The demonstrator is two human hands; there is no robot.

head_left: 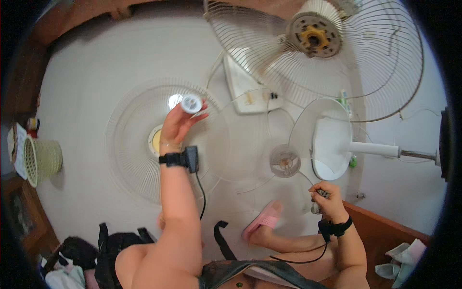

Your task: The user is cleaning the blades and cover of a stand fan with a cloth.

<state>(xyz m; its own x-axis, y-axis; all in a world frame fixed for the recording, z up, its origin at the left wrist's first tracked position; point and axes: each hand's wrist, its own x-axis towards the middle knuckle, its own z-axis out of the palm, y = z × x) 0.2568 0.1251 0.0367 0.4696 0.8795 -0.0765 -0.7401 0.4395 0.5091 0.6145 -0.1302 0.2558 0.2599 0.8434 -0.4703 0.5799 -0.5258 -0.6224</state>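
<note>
My left hand (182,121) is raised over a round wire fan guard (133,169) on the floor and holds a small round white plastic cap (191,103) between its fingers. My right hand (326,200) grips a crumpled grey cloth (317,207). Between my hands lies a translucent fan blade (285,160) with a round hub. At the upper right stands a pedestal fan with its rear wire guard (382,72) attached and its motor front (316,34) exposed. Its white base (238,86) rests on the floor.
A pale green woven basket (47,160) lies near the left wall. A white pole (375,149) with a metal shaft extends at the right. My foot in a pink slipper (265,218) is near the blade. Black bags (121,249) are at the lower left.
</note>
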